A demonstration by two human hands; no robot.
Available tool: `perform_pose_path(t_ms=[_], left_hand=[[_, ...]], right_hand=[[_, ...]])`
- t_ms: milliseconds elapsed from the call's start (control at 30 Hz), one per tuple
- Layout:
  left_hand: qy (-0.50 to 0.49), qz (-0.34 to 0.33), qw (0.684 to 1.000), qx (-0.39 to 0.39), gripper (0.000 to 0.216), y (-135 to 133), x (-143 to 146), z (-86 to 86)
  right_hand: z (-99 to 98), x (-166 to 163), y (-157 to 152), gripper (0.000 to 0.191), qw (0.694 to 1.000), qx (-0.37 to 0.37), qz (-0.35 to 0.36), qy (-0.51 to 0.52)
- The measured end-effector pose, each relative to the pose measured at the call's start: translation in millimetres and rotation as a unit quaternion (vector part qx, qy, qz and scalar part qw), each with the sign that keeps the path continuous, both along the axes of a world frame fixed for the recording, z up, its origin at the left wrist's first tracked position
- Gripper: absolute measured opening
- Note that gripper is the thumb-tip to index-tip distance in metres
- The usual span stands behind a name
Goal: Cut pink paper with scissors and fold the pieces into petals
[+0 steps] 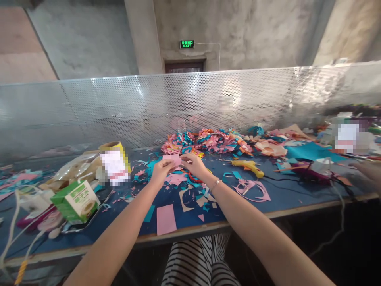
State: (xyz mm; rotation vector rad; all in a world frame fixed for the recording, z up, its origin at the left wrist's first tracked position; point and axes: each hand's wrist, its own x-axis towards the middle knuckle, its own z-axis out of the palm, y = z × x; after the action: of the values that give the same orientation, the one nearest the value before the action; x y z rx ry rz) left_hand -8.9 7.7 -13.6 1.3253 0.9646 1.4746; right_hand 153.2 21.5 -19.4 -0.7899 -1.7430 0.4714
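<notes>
A small pink sheet [172, 157], paper or felt, is held up between my two hands over the middle of the table. My left hand [162, 170] pinches its lower left side with closed fingers. At its right edge, my right hand [193, 165] has thumb and fingertips pressed together on it. Below lie pink scraps [176, 179] and cut-out pieces. Nearer the front edge rests a pink rectangle [166, 219] beside a blue piece [149, 213]. Behind my hands sit bunches of pink, blue and orange cut flowers [218, 141].
A yellow glue gun [249, 167] lies right of my hands, its cord running right. Pink offcuts [253, 190] lie nearer. On the left stand a green drink carton [76, 201] and a tape roll [114, 163]. A perforated metal screen [190, 103] closes the back. Another person's hand [367, 171] blurs at far right.
</notes>
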Motion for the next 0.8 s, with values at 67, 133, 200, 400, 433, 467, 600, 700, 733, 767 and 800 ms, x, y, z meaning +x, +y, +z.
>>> perform_pose_path(t_ms=[67, 133, 200, 400, 433, 467, 600, 700, 733, 767, 800], left_hand=[[-0.015, -0.006, 1.0, -0.011, 0.032, -2.0, 0.4, 1.7], [-0.024, -0.01, 0.999, -0.02, 0.032, -4.0, 0.7, 3.3], [-0.025, -0.013, 0.999, -0.027, 0.031, -5.5, 0.6, 4.3], [-0.017, -0.034, 0.998, -0.048, 0.023, -6.7, -0.2, 4.3], [-0.018, -0.041, 0.998, -0.049, 0.021, -7.0, -0.1, 4.5], [-0.023, -0.046, 0.997, -0.05, 0.02, -7.6, 0.3, 4.9], [-0.036, -0.06, 0.996, -0.06, 0.016, -12.0, 4.1, 7.2], [-0.035, -0.069, 0.995, -0.07, 0.016, -15.5, 8.0, 7.8], [-0.034, -0.068, 0.995, -0.07, 0.016, -16.1, 9.0, 7.6], [-0.032, -0.063, 0.995, -0.07, 0.016, -16.4, 9.7, 7.4], [-0.03, -0.054, 0.996, -0.069, 0.016, -16.4, 10.1, 7.1]], right_hand=[[-0.2, -0.6, 0.1, 0.027, 1.0, 0.009, 0.009, -0.001], [-0.4, -0.7, -0.4, 0.024, 1.0, 0.017, 0.006, -0.005], [-0.6, 0.2, -0.9, 0.019, 0.999, 0.029, -0.003, -0.022], [-1.8, 2.0, 0.2, 0.019, 0.992, 0.097, -0.008, -0.084], [-2.3, 1.7, 0.6, 0.021, 0.99, 0.111, -0.009, -0.092], [-2.7, 1.3, 0.9, 0.023, 0.988, 0.125, -0.011, -0.096], [-5.3, 0.4, 1.9, 0.026, 0.984, 0.156, -0.016, -0.08], [-7.3, 0.4, 1.4, 0.024, 0.985, 0.159, -0.011, -0.064], [-7.7, 0.1, 0.9, 0.024, 0.986, 0.157, -0.01, -0.061], [-7.9, -0.4, 0.1, 0.024, 0.986, 0.154, -0.008, -0.059], [-7.9, -1.2, -0.7, 0.024, 0.987, 0.15, -0.006, -0.059]])
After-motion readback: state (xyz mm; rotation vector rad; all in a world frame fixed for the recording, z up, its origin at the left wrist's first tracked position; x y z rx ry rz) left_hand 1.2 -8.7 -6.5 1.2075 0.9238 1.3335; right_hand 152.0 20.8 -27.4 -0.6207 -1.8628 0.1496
